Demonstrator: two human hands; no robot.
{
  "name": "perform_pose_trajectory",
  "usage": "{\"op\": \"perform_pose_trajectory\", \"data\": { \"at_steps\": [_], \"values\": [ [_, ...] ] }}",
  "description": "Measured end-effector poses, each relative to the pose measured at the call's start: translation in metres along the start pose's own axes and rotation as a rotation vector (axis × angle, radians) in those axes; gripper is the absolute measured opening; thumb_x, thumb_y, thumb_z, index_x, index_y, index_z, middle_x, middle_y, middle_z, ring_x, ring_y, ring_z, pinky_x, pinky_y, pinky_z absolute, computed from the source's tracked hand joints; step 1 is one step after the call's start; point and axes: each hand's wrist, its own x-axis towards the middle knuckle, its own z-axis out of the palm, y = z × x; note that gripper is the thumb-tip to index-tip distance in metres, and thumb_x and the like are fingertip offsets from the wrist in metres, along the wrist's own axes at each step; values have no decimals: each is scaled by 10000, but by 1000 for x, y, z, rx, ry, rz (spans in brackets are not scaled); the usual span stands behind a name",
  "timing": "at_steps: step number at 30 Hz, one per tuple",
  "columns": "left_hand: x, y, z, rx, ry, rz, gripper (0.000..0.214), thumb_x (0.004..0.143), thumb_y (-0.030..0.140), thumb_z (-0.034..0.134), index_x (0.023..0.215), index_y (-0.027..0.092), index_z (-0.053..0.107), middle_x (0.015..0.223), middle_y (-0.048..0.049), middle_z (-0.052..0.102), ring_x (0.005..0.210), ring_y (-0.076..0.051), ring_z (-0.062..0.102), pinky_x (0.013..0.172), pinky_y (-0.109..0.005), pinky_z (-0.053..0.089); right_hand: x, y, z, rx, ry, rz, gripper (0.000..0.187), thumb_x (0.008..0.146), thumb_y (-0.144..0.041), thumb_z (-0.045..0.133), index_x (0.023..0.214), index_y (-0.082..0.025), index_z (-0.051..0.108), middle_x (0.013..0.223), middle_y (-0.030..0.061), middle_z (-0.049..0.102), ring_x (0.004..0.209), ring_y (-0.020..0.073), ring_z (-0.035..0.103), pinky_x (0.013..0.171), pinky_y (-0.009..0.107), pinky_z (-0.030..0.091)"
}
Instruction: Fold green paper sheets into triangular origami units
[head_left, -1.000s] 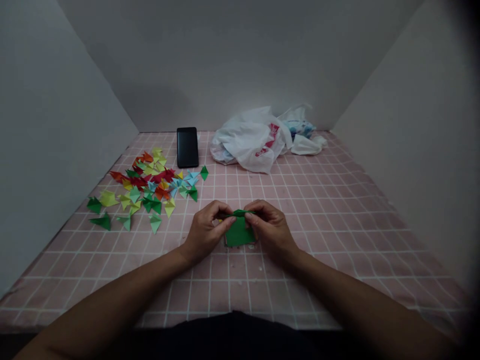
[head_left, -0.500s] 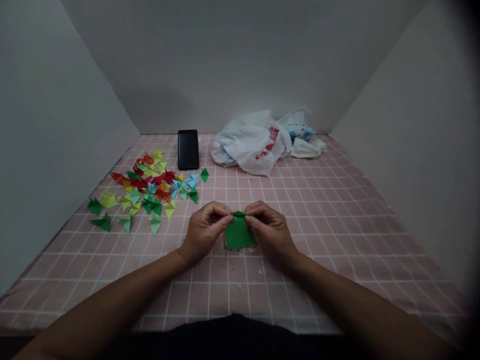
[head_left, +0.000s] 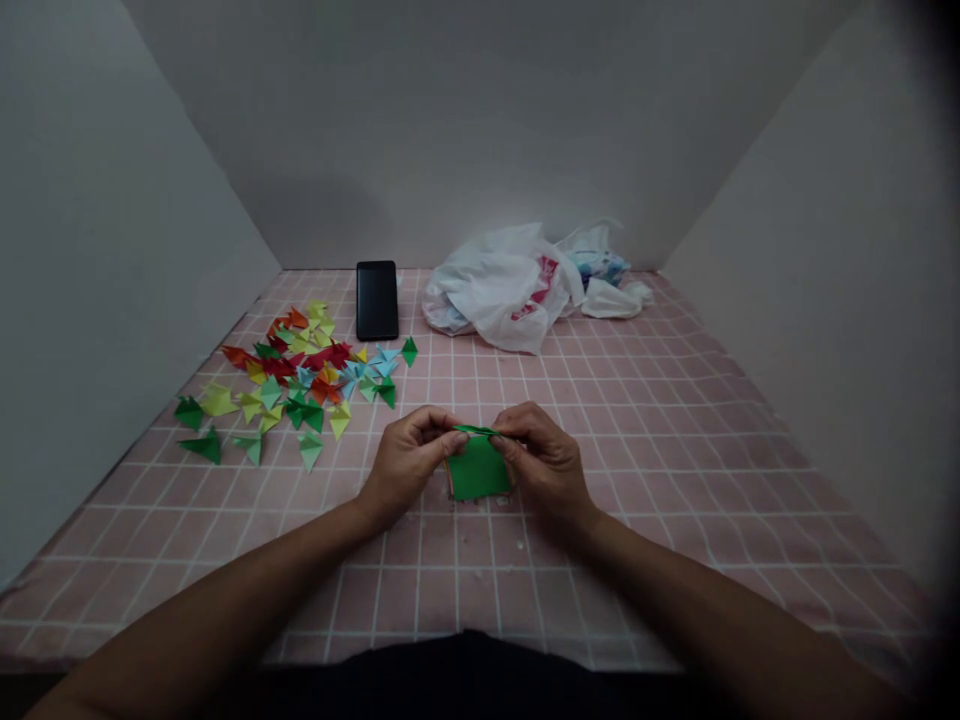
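Between my hands is a small folded piece of green paper, seen almost edge-on. My left hand pinches its left end between thumb and fingers. At the other end, my right hand pinches it the same way. Just below the folded piece lies a green paper square, apparently the top of a small stack with orange showing at its edges. My fingertips partly hide the folded piece, so its exact shape is unclear.
Many folded paper pieces in red, orange, yellow, blue and green spread across the left of the pink checked cloth. A black phone lies at the back. Crumpled white plastic bags sit against the rear wall.
My right hand's fingers have shifted slightly along the folded green paper, which shows a bit wider and flatter now. My left hand stays nearly in place. Everything else is unmoved.
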Motion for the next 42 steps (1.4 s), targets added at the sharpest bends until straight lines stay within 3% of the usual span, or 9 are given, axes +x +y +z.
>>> {"op": "perform_pose_trajectory", "data": {
  "at_steps": [8, 16, 24, 31, 42],
  "values": [
    [-2, 2, 1, -32, 16, 6, 163, 773, 297, 789, 830, 166, 712, 735, -5, 686, 684, -126, 640, 647, -243, 535, -1, -1, 0, -79, -18, -46, 107, 893, -179, 677, 812, -249, 680, 824, 18, 629, 799, 190, 610, 727, 349, 482],
    [-2, 2, 0, -13, 17, 45, 133, 786, 289, 776, 806, 174, 712, 726, -5, 681, 685, -131, 637, 650, -245, 528, 0, 0, 0, -97, -68, 23, 96, 898, -223, 660, 803, -232, 647, 794, 15, 607, 754, 178, 588, 686, 328, 456],
    [-1, 4, -3, 193, -38, 224, 70, 821, 234, 732, 784, 178, 712, 759, -23, 667, 710, -143, 621, 657, -257, 496, -1, -3, 1, -30, -109, 121, 51, 870, -251, 700, 918, -236, 696, 842, 20, 668, 769, 171, 611, 720, 324, 490],
    [1, 7, -7, 292, -96, 312, 64, 860, 211, 697, 803, 183, 704, 777, -23, 667, 714, -141, 619, 670, -260, 488, -2, -4, 1, -73, -119, 88, 36, 892, -244, 676, 883, -231, 709, 798, 17, 657, 748, 171, 610, 709, 327, 488],
    [0, 0, 1, 121, -70, 145, 133, 800, 296, 766, 797, 176, 711, 747, -15, 646, 698, -144, 598, 640, -248, 484, -4, -3, 3, -104, -92, 75, 80, 904, -244, 664, 826, -228, 666, 770, 10, 637, 715, 166, 602, 668, 310, 469]
  ]
}}
